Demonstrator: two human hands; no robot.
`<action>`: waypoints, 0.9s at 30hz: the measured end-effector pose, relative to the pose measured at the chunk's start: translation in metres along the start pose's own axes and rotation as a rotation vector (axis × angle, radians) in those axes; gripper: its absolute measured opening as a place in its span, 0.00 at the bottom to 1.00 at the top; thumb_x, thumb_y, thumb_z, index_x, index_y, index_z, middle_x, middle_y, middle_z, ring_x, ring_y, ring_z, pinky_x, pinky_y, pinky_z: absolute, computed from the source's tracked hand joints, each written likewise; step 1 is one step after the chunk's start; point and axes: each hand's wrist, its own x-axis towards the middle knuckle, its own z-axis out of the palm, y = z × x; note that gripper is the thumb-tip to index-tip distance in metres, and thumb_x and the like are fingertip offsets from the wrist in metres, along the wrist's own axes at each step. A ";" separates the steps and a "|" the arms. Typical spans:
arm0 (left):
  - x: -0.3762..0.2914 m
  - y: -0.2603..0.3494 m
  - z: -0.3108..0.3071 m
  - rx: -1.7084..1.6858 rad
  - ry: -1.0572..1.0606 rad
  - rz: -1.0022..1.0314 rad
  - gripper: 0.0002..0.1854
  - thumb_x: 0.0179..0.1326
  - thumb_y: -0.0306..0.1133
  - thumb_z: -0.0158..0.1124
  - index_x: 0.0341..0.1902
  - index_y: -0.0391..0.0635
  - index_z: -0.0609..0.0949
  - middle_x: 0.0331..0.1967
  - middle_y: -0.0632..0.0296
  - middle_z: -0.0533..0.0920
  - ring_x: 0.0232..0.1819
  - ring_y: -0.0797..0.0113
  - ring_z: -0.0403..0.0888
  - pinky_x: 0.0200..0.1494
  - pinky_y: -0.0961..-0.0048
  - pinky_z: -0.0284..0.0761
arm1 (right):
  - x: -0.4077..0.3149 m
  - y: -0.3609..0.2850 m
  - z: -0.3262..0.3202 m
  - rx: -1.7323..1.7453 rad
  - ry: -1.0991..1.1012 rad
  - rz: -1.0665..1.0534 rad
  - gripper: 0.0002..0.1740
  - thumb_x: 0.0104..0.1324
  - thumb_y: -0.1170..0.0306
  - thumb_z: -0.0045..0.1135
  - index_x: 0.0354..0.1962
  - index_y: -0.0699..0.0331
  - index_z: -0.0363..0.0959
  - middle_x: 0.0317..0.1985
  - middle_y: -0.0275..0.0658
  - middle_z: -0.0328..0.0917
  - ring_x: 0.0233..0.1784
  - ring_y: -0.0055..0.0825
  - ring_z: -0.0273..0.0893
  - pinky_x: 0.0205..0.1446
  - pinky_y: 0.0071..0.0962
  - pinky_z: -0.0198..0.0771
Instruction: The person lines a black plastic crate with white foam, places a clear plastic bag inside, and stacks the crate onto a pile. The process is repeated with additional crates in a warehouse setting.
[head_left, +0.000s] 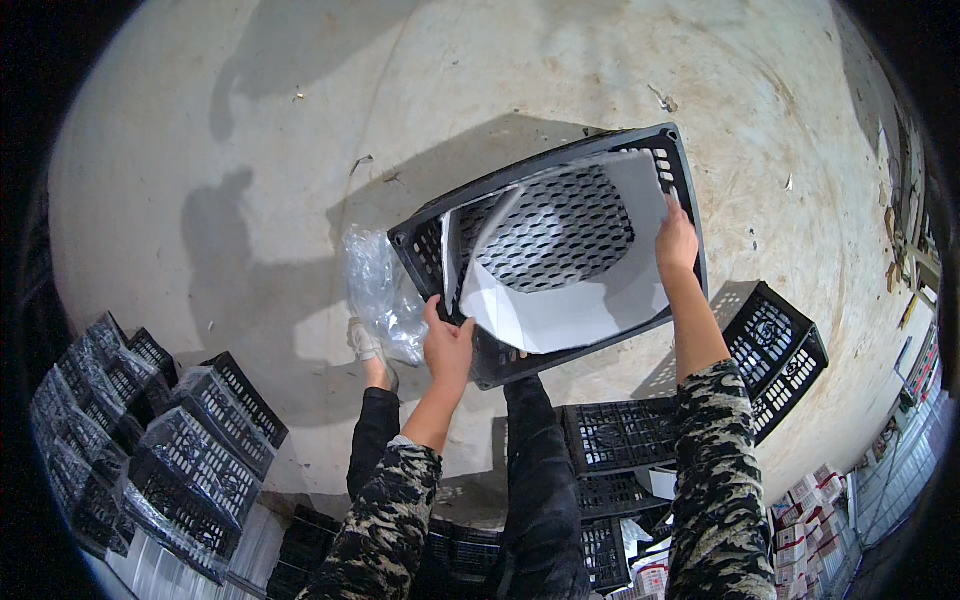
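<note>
A black plastic crate (491, 367) with slotted walls is tilted in front of me, its open side facing up. Inside it a white sheet (559, 319), possibly card, curves along the walls, and the perforated crate floor (559, 232) shows in the middle. A narrow white strip (448, 255) stands at the crate's left end. My right hand (676, 236) grips the sheet's right edge beside the crate rim. At the near left corner, my left hand (448, 341) has its thumb and fingers on the crate rim; whether it also touches the sheet is unclear.
Crumpled clear plastic film (382, 296) lies by my shoe (365, 341). Film-wrapped black crates (191, 480) are stacked at left. More crates (619, 435) stand near my leg, one crate (776, 352) at right. Red-and-white boxes (802, 525) are piled at lower right.
</note>
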 end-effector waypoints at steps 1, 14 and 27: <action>0.003 0.002 0.001 0.194 0.064 0.082 0.38 0.52 0.44 0.70 0.64 0.48 0.62 0.21 0.54 0.78 0.27 0.47 0.81 0.37 0.52 0.74 | -0.006 0.008 0.005 -0.064 0.030 0.008 0.27 0.62 0.74 0.52 0.59 0.51 0.64 0.46 0.43 0.75 0.48 0.42 0.75 0.51 0.41 0.68; 0.065 0.101 0.014 0.557 0.040 0.825 0.25 0.58 0.42 0.64 0.54 0.39 0.72 0.44 0.45 0.78 0.45 0.45 0.78 0.45 0.56 0.74 | 0.015 -0.071 -0.040 -0.021 0.429 -0.276 0.20 0.56 0.65 0.63 0.47 0.54 0.74 0.43 0.36 0.73 0.50 0.35 0.71 0.54 0.34 0.63; 0.062 0.035 0.001 0.896 -0.056 0.448 0.11 0.55 0.25 0.59 0.37 0.32 0.70 0.24 0.42 0.82 0.31 0.44 0.84 0.34 0.51 0.78 | 0.083 -0.025 -0.016 -0.322 0.324 -0.345 0.05 0.57 0.67 0.57 0.29 0.57 0.71 0.31 0.38 0.76 0.40 0.36 0.74 0.43 0.36 0.64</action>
